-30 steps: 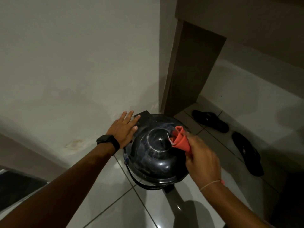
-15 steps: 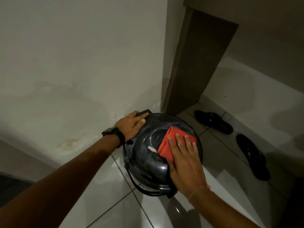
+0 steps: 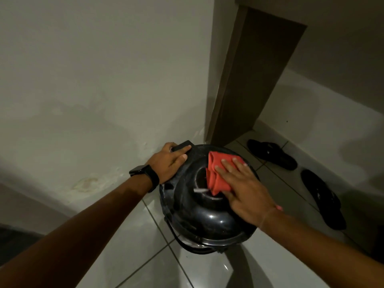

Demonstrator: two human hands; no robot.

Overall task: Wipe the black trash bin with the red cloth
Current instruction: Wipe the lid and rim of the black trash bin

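Observation:
The black trash bin (image 3: 205, 221) stands on the tiled floor in a corner, seen from above with its glossy domed lid up. My left hand (image 3: 169, 161), with a black watch at the wrist, grips the lid's hinge block at the back left rim. My right hand (image 3: 243, 186) lies flat with its fingers spread over the folded red cloth (image 3: 218, 173) and presses it onto the upper right part of the lid. A white label of the cloth sticks out to the left beneath it.
The pale wall (image 3: 104, 90) rises directly behind the bin. A brown door frame (image 3: 249, 80) stands at the right rear. Two black sandals (image 3: 272, 153) (image 3: 322, 198) lie on the floor tiles to the right. A dark mat (image 3: 14, 242) lies at the far left.
My right hand went from holding the bunched cloth above the lid to pressing it flat on the lid, then slid it up and to the right. My left hand closed on the hinge block.

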